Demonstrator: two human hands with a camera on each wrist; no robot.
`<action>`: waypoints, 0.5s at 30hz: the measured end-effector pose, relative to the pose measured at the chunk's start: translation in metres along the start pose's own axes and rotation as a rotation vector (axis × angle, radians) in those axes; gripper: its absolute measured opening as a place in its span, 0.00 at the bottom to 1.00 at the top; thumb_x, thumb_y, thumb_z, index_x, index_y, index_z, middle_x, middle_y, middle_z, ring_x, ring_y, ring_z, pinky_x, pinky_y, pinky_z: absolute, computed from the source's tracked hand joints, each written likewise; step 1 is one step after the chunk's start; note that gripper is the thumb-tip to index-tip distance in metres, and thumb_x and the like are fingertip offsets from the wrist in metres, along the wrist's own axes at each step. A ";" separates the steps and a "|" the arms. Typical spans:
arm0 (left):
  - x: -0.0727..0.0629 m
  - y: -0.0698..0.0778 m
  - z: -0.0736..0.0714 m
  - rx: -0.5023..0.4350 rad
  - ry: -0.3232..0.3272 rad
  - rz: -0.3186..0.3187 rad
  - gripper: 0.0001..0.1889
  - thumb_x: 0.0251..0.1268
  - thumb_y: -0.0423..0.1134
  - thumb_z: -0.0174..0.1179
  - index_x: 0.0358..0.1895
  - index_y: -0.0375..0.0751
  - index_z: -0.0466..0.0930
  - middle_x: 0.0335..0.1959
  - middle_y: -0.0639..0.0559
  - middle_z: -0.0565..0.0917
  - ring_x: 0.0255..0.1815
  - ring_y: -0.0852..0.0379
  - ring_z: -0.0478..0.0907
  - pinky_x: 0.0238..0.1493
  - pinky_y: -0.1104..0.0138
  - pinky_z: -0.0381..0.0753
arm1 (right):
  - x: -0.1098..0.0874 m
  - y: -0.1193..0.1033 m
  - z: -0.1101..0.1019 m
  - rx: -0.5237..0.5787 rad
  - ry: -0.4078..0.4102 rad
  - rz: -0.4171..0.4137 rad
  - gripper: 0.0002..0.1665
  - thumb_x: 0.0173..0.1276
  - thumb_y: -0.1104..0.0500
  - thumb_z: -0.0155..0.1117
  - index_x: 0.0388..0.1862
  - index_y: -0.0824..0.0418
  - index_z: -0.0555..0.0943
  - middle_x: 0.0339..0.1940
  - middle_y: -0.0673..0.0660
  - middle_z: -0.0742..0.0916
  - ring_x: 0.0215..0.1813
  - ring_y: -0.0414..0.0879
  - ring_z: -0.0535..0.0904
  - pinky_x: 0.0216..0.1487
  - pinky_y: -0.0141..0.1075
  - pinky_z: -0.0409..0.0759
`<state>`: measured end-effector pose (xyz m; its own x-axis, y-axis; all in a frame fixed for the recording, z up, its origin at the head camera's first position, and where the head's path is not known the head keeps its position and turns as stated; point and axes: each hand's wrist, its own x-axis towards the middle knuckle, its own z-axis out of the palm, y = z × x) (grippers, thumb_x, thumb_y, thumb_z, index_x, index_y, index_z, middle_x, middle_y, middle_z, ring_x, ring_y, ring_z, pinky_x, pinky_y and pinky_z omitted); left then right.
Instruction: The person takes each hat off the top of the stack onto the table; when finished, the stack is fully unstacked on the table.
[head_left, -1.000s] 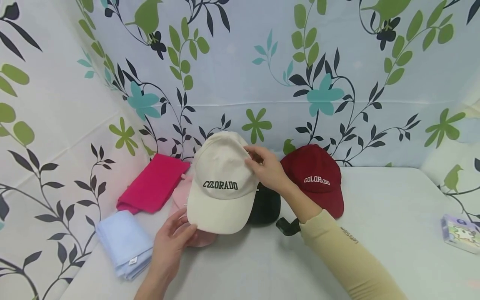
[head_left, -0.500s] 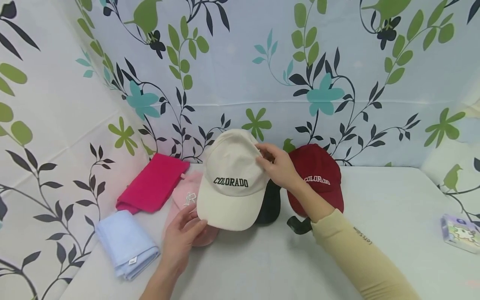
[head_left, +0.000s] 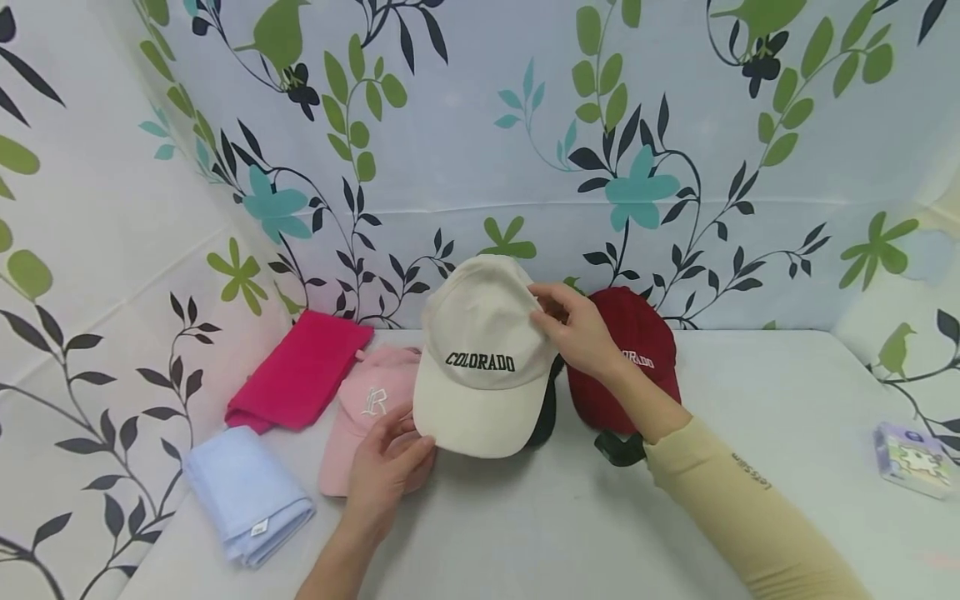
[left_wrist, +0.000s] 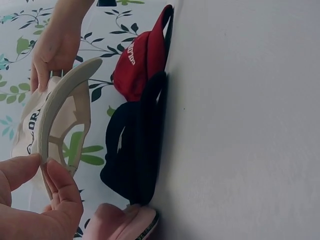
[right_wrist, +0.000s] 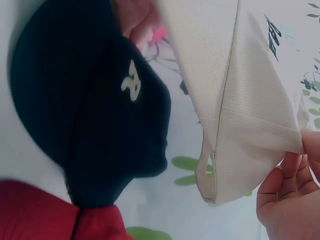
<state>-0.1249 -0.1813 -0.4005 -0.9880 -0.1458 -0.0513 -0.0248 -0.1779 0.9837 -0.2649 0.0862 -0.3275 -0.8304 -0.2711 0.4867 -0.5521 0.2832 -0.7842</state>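
Observation:
A cream baseball cap [head_left: 483,375] lettered COLORADO is held up off the table, its brim pointing down toward me. My left hand [head_left: 382,467] pinches the brim's left corner between thumb and fingers, as the left wrist view also shows. With its thumb and fingers, my right hand [head_left: 577,329] grips the crown's right side. Behind the cream cap is a black cap [left_wrist: 132,145], mostly hidden in the head view; a white letter shows on its front in the right wrist view. To its left lies a pink cap [head_left: 367,408], to its right a dark red cap [head_left: 622,358].
On the left lie a folded magenta cloth [head_left: 300,367] and a folded light blue cloth [head_left: 247,496]. A small purple packet [head_left: 915,458] lies at the table's [head_left: 765,433] right side. A leaf-patterned curtain [head_left: 480,125] hangs behind.
Both hands have carried the cream cap to the right and slightly up. More of the pink cap shows now, while the black cap is more covered.

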 end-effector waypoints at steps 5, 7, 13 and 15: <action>0.003 -0.003 0.008 0.015 -0.024 -0.003 0.32 0.65 0.25 0.65 0.72 0.35 0.66 0.54 0.42 0.72 0.44 0.59 0.80 0.43 0.69 0.84 | -0.003 0.003 -0.010 -0.018 0.011 -0.003 0.20 0.72 0.70 0.62 0.62 0.69 0.79 0.42 0.62 0.80 0.39 0.52 0.76 0.37 0.32 0.78; 0.005 -0.005 0.012 0.029 -0.037 0.023 0.31 0.65 0.26 0.66 0.71 0.34 0.67 0.53 0.40 0.73 0.44 0.58 0.81 0.43 0.70 0.84 | -0.004 0.004 -0.015 -0.027 0.014 0.005 0.21 0.72 0.69 0.62 0.63 0.69 0.78 0.42 0.62 0.80 0.40 0.52 0.76 0.38 0.31 0.78; 0.010 -0.005 0.024 0.030 -0.073 0.065 0.29 0.65 0.26 0.66 0.69 0.35 0.70 0.52 0.38 0.73 0.44 0.53 0.81 0.48 0.65 0.85 | -0.005 0.008 -0.031 -0.045 0.032 0.026 0.21 0.73 0.69 0.62 0.63 0.69 0.78 0.43 0.63 0.80 0.40 0.52 0.75 0.38 0.29 0.77; 0.012 -0.004 0.029 0.023 -0.080 0.067 0.30 0.65 0.25 0.66 0.70 0.35 0.69 0.52 0.38 0.73 0.44 0.54 0.81 0.48 0.65 0.85 | -0.005 0.009 -0.035 -0.047 0.039 0.031 0.21 0.73 0.69 0.62 0.64 0.69 0.78 0.43 0.64 0.80 0.40 0.52 0.75 0.39 0.29 0.77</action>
<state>-0.1409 -0.1541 -0.3997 -0.9965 -0.0784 0.0282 0.0396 -0.1480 0.9882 -0.2683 0.1227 -0.3234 -0.8490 -0.2255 0.4778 -0.5281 0.3338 -0.7809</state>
